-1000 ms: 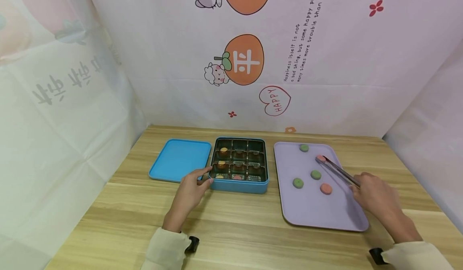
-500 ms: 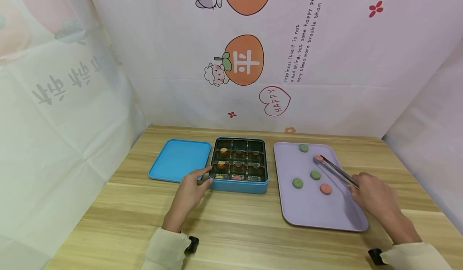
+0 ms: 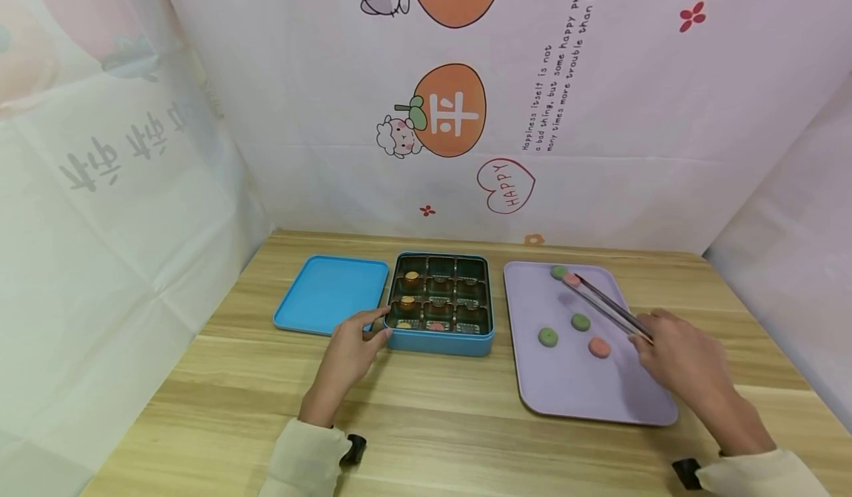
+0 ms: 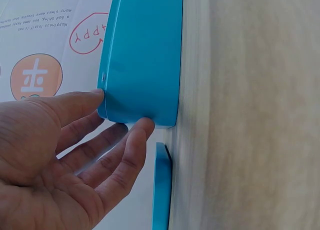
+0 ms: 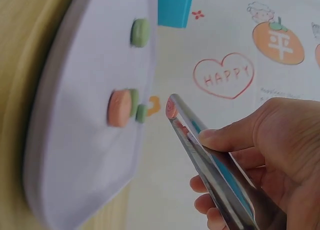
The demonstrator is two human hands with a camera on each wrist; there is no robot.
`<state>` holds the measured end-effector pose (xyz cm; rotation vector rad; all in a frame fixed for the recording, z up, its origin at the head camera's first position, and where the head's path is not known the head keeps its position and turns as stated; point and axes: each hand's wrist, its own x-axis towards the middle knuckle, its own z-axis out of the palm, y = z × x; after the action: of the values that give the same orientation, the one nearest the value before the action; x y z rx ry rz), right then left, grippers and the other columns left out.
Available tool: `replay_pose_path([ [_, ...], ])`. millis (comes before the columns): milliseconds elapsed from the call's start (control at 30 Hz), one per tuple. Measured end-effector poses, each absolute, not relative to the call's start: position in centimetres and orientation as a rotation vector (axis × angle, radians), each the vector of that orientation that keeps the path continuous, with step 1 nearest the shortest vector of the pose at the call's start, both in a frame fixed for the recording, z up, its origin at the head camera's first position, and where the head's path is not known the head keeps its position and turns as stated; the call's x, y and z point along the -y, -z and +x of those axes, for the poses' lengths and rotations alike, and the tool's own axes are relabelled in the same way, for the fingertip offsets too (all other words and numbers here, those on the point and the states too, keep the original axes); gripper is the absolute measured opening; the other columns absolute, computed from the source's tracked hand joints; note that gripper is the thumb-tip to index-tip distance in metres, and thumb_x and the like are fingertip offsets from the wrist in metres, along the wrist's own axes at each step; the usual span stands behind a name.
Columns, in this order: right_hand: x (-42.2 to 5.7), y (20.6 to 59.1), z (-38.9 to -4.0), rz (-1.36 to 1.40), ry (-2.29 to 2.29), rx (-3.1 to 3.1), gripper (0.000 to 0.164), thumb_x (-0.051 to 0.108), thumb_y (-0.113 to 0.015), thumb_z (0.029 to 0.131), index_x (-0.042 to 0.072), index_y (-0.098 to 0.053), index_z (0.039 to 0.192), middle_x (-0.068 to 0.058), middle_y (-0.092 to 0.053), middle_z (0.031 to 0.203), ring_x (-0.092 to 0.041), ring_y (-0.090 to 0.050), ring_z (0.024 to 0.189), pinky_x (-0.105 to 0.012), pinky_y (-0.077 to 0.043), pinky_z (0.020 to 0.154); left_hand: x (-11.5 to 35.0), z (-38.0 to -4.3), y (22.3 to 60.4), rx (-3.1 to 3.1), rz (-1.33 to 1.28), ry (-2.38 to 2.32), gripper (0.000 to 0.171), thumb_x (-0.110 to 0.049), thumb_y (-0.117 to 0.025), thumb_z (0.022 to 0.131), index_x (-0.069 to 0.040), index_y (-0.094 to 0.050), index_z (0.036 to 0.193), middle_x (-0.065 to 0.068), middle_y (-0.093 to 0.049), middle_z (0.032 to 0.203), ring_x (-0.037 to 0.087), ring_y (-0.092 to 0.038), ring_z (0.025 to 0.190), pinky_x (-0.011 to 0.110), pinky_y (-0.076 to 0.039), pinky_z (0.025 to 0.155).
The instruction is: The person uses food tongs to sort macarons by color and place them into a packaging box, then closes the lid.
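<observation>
My right hand grips a pair of metal tongs. Between their tips is a pink macaron, raised over the lilac tray, its shadow on the tray below. In the right wrist view the macaron shows at the tong ends, thumb pressing the upper arm. My left hand holds the near left corner of the blue tin, thumb on the rim and fingers round the side. Dark compartments divide the tin; yellow macarons fill the left column and a pink one sits front middle.
On the tray lie another pink macaron and three green ones, one near its far edge. The tin's blue lid lies left of it on the wooden table. A printed cloth hangs behind.
The tongs have lifted the pink macaron off the tray and carried it left and away from me, close to the far green one in view. The left hand has not moved.
</observation>
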<state>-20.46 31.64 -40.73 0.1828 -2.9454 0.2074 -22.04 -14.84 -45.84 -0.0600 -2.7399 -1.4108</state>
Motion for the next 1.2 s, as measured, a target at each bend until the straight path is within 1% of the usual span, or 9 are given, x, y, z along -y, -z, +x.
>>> replay_pose_path([
  [167,-30.4,40.2,-19.9,0.217,-0.197,2.899,0.023,0.012,-0.073,0.092,-0.005,-0.072,0.109,-0.015,-0.068,0.091,-0.023,-0.057,0.065,-0.041,-0.044,0.050,14.8,-22.0,45.8,2.741,-0.060,1.412,0.046,-0.014,-0.072,0.101,-0.015,-0.064,0.146,0.020,-0.054,0.155,0.031,-0.075,0.109,0.030,-0.055,0.066],
  [233,-29.8,40.0,-19.6,0.237,-0.190,2.876,0.023,0.012,-0.074,0.091,-0.004,-0.072,0.108,-0.012,-0.066,0.087,-0.021,-0.055,0.064,-0.040,-0.043,0.049,14.8,-22.0,45.8,2.740,-0.061,1.411,0.046,-0.014,-0.072,0.101,-0.014,-0.064,0.146,0.020,-0.054,0.155,0.031,-0.075,0.108,0.030,-0.055,0.066],
  [367,-28.8,39.8,-19.3,0.282,-0.181,2.827,0.010,0.011,-0.076,0.090,0.004,-0.069,0.094,-0.003,-0.056,0.076,-0.016,-0.048,0.058,-0.036,-0.037,0.046,14.8,-22.1,45.9,2.744,-0.057,1.408,0.046,-0.014,-0.071,0.101,-0.015,-0.064,0.146,0.019,-0.054,0.155,0.030,-0.075,0.108,0.029,-0.055,0.065],
  [433,-28.3,39.7,-19.3,0.308,-0.182,2.810,0.010,0.011,-0.076,0.089,0.006,-0.068,0.091,-0.001,-0.054,0.074,-0.015,-0.046,0.058,-0.035,-0.035,0.046,14.8,-22.1,45.9,2.745,-0.053,1.410,0.046,-0.014,-0.071,0.101,-0.015,-0.064,0.146,0.019,-0.054,0.156,0.029,-0.075,0.108,0.029,-0.055,0.064],
  [533,-27.3,39.5,-19.2,0.349,-0.175,2.782,0.012,0.012,-0.077,0.088,0.004,-0.070,0.094,-0.001,-0.055,0.075,-0.014,-0.045,0.058,-0.033,-0.036,0.046,14.8,-22.1,45.9,2.746,-0.049,1.411,0.046,-0.015,-0.071,0.101,-0.015,-0.064,0.146,0.019,-0.054,0.156,0.029,-0.075,0.107,0.029,-0.054,0.063],
  [667,-25.8,39.3,-19.3,0.422,-0.164,2.727,0.020,0.012,-0.080,0.086,0.002,-0.074,0.101,-0.001,-0.059,0.076,-0.012,-0.048,0.057,-0.032,-0.038,0.045,14.8,-22.1,45.9,2.748,-0.052,1.413,0.046,-0.014,-0.071,0.101,-0.015,-0.064,0.146,0.020,-0.053,0.156,0.031,-0.075,0.109,0.029,-0.054,0.063],
  [800,-24.0,39.2,-19.2,0.492,-0.170,2.697,0.020,0.011,-0.083,0.084,0.003,-0.076,0.101,0.000,-0.061,0.077,-0.010,-0.050,0.057,-0.031,-0.041,0.045,14.8,-22.1,45.8,2.748,-0.059,1.415,0.046,-0.014,-0.071,0.101,-0.014,-0.064,0.147,0.020,-0.053,0.156,0.032,-0.075,0.111,0.029,-0.056,0.065],
  [933,-22.2,39.2,-19.1,0.532,-0.205,2.717,0.022,0.011,-0.084,0.085,0.004,-0.077,0.105,0.000,-0.065,0.083,-0.010,-0.055,0.062,-0.033,-0.046,0.048,14.7,-22.1,45.9,2.746,-0.064,1.417,0.046,-0.014,-0.071,0.101,-0.014,-0.064,0.146,0.021,-0.053,0.156,0.032,-0.074,0.111,0.030,-0.056,0.065],
  [1200,-18.3,39.3,-19.8,0.602,-0.240,2.730,0.014,0.011,-0.082,0.087,0.009,-0.076,0.100,0.002,-0.061,0.080,-0.012,-0.057,0.062,-0.035,-0.044,0.046,14.8,-22.2,46.0,2.744,-0.061,1.412,0.046,-0.014,-0.071,0.101,-0.014,-0.063,0.147,0.020,-0.053,0.156,0.029,-0.075,0.106,0.028,-0.053,0.061],
])
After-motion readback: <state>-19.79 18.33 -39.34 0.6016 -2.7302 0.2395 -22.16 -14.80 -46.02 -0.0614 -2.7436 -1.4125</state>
